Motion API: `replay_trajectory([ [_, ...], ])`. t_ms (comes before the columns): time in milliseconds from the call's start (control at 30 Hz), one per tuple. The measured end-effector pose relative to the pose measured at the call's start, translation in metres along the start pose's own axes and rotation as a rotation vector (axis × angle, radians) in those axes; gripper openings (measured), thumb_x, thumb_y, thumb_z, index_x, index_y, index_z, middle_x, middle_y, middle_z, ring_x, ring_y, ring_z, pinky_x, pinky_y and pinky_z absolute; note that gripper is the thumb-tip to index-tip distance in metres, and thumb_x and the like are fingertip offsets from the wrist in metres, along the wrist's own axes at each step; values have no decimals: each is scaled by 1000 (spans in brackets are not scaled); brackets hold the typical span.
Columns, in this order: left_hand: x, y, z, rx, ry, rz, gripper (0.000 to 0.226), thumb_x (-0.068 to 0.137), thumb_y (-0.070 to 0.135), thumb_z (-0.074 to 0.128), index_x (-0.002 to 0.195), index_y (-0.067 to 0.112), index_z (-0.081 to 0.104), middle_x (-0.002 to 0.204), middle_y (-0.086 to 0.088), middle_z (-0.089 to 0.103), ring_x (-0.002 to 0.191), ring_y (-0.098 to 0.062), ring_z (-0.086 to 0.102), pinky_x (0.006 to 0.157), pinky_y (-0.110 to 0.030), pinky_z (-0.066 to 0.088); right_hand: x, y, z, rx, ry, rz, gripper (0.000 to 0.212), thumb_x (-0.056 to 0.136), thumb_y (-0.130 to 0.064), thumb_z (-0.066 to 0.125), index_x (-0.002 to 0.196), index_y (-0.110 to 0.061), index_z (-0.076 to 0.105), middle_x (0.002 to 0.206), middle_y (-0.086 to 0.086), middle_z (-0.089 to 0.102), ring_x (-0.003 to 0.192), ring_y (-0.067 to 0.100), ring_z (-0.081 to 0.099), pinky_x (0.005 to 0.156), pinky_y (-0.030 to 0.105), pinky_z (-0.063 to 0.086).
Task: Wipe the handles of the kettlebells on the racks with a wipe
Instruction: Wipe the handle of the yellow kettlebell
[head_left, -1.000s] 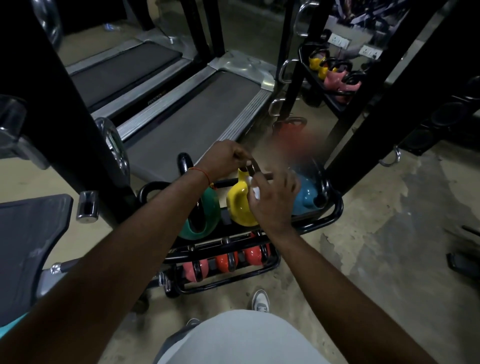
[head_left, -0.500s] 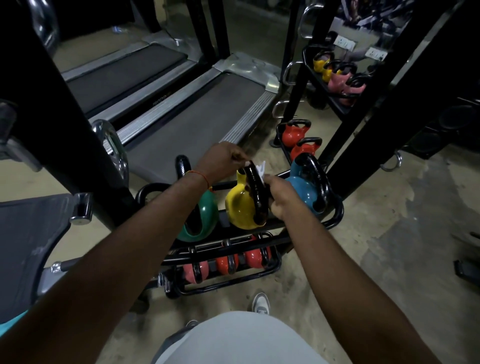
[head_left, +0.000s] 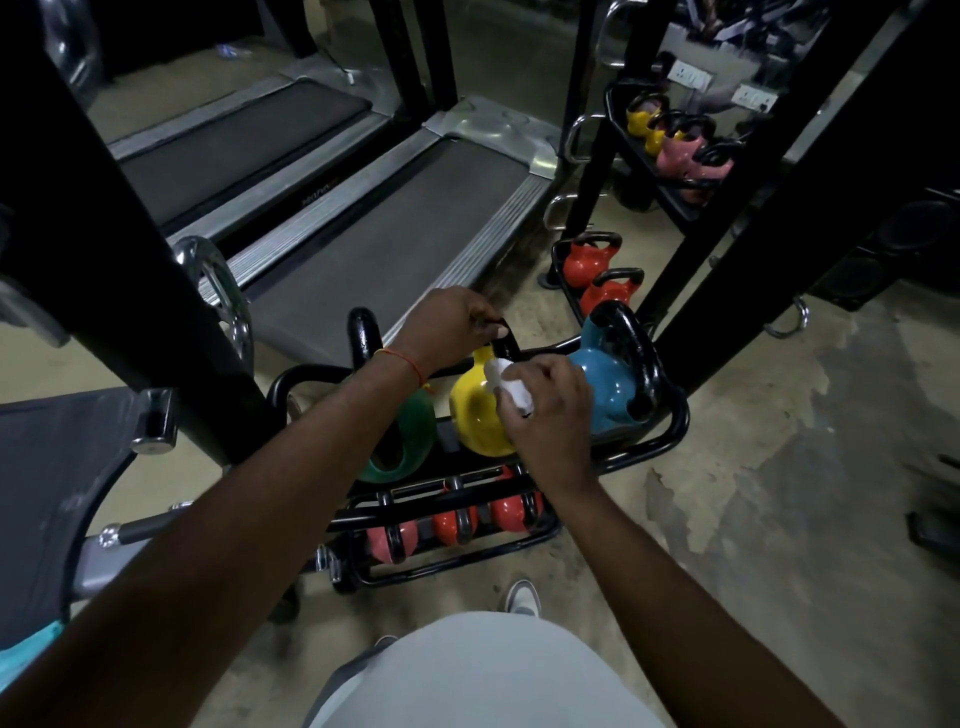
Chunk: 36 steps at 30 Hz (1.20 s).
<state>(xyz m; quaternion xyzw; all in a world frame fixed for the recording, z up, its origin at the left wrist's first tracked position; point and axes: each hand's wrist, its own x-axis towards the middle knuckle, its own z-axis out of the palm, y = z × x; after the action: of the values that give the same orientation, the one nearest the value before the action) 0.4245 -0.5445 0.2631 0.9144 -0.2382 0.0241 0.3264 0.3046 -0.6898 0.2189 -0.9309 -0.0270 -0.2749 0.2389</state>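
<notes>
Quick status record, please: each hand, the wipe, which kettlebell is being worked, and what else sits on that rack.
left hand: pinches the top of the black handle of the yellow kettlebell
right hand: holds the white wipe at that handle, just below the left hand
rack top tier, left to right: green kettlebell, yellow, blue kettlebell
lower tier: three reddish kettlebells
</notes>
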Motion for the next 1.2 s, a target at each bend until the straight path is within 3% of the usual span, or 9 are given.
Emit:
replay_trajectory([
  [133, -4, -3, -1, -34, -5, -11, 27, 85, 30, 74, 106, 14, 76, 104, -7, 73, 93, -22, 67, 80, -28, 50, -44, 15, 6, -238, 55, -121, 19, 78, -19, 71, 95, -23, 64, 104, 7, 58, 98, 28, 53, 84, 43, 41],
  [333, -7, 4, -5, -37, -2, 15, 23, 86, 26, 73, 104, 12, 77, 103, -7, 74, 91, -22, 67, 78, -28, 49, -31, 10, 14, -254, 78, -91, 15, 83, -26, 67, 98, -29, 65, 105, 5, 53, 102, 28, 51, 90, 45, 37],
  [500, -8, 2, -5, -47, -5, 3, 25, 86, 27, 74, 106, 12, 76, 103, -8, 74, 91, -23, 68, 80, -30, 52, -63, 31, 8, -214, 19, -144, 19, 82, -22, 70, 99, -29, 67, 105, 2, 45, 99, 26, 47, 85, 42, 37],
  [600, -7, 1, -3, -60, -6, -37, 28, 85, 28, 75, 108, 11, 75, 105, -10, 73, 94, -24, 67, 81, -29, 50, -72, 32, 7, -126, 57, 28, 21, 78, -21, 78, 95, -25, 66, 108, 1, 42, 100, 24, 44, 82, 45, 43],
  [700, -7, 1, -2, -73, -15, -49, 28, 85, 27, 75, 108, 11, 75, 106, -11, 72, 95, -25, 67, 83, -32, 52, -76, 32, 5, 73, 79, 183, 20, 82, -31, 72, 98, -28, 60, 112, -3, 49, 103, 23, 50, 85, 49, 47],
  [800, -6, 2, -2, -78, -17, -57, 27, 85, 26, 75, 107, 10, 75, 105, -10, 72, 94, -24, 67, 83, -33, 52, -80, 30, 5, 373, 24, 284, 20, 90, -17, 67, 107, -26, 60, 107, -16, 59, 99, 16, 59, 83, 54, 51],
  [967, -5, 2, -2, -75, -7, -47, 26, 85, 27, 75, 104, 10, 76, 104, -9, 73, 91, -22, 67, 82, -32, 52, -78, 18, 5, 658, -96, 567, 41, 96, -3, 56, 132, -23, 58, 128, -6, 65, 122, 8, 58, 103, 33, 48],
  [1100, -2, 2, 0, -64, -7, -53, 23, 84, 29, 76, 98, 11, 77, 100, -8, 73, 88, -22, 68, 82, -34, 52, -35, 17, -5, 782, -284, 715, 41, 94, -2, 47, 110, -33, 67, 110, -9, 71, 107, 9, 63, 93, 30, 51],
  [1200, -2, 2, 0, -53, -5, -53, 21, 84, 30, 75, 96, 13, 78, 97, -7, 73, 86, -22, 68, 81, -38, 53, 6, 27, -6, 902, -495, 825, 32, 77, -2, 49, 94, -17, 72, 97, 3, 74, 96, 25, 66, 88, 38, 52],
])
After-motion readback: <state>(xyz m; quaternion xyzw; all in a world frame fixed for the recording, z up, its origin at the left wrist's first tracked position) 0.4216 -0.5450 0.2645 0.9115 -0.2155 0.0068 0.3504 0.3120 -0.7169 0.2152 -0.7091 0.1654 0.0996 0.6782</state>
